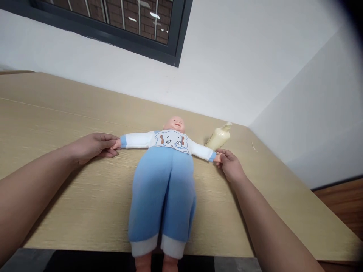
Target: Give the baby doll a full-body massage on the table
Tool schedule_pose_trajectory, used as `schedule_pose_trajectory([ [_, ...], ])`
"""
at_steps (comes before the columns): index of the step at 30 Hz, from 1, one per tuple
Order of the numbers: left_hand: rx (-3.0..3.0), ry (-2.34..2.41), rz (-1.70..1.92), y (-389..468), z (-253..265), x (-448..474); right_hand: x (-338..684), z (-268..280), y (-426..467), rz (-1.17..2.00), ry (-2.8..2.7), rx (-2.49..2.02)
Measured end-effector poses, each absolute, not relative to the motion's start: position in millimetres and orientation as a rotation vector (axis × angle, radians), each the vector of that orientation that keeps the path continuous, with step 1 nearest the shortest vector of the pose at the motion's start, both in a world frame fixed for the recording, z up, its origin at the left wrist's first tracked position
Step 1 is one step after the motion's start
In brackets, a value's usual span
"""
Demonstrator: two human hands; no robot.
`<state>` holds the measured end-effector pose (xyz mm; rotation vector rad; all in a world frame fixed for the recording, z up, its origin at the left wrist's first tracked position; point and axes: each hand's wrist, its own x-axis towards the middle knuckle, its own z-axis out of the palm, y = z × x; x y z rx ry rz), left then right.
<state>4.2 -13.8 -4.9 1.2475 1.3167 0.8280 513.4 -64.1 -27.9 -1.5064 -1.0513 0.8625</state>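
Note:
A baby doll (170, 177) lies on its back on the wooden table, its head toward the wall and its legs reaching over the front edge. It wears blue trousers and a white top with an elephant picture. Both its arms are stretched out sideways. My left hand (98, 148) pinches the doll's hand on the left side, fingers closed round it. On the other side, my right hand (230, 164) is closed on the doll's other hand. A cream-coloured bottle (218, 136) with a pump-like top stands just beyond my right hand.
The table (70, 211) reaches back to a white wall (227, 56). A dark-framed window (173, 53) sits above its far edge. A thin pale strip (254, 147) lies at the right, near the side wall.

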Motion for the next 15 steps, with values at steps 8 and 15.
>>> schedule_pose_trajectory([
  [8,1.212,1.285,0.749,-11,-4,2,511,-9,-73,1.189,-1.025,-1.297],
  [15,1.312,1.318,0.744,-13,-7,3,506,-4,-78,1.179,-1.107,-1.339],
])
